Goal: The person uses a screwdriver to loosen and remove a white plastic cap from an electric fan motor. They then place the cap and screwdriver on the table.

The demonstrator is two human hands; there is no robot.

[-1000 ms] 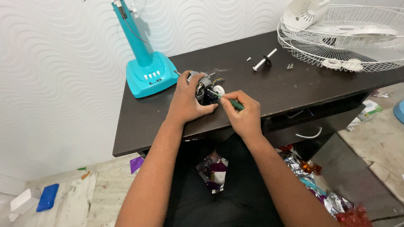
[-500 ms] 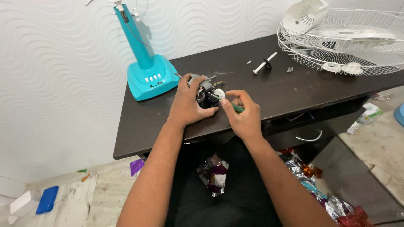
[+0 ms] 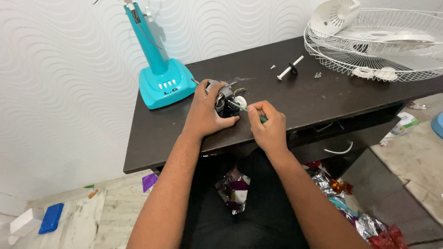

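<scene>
While the left hand wraps over the small fan motor near the front half of the dark table, the motor sits right under its palm and fingers, pinned against the tabletop, with coloured wires poking out on the far side. Just beside it, the right hand pinches a thin green-handled screwdriver, fingers closed tight on the handle, the shaft angled up and left so the tip meets the motor's near face. Compared with a second ago, very little has shifted: the left hand keeps its clamp on the motor in the same spot, and the right hand has eased slightly, the tool still trained on the same place. Both forearms come up from the bottom of the view, converging on the motor, wrists low over the table edge. Behind the hands stands a turquoise fan base; off to the right lie a white fan grille and a small white shaft piece.
</scene>
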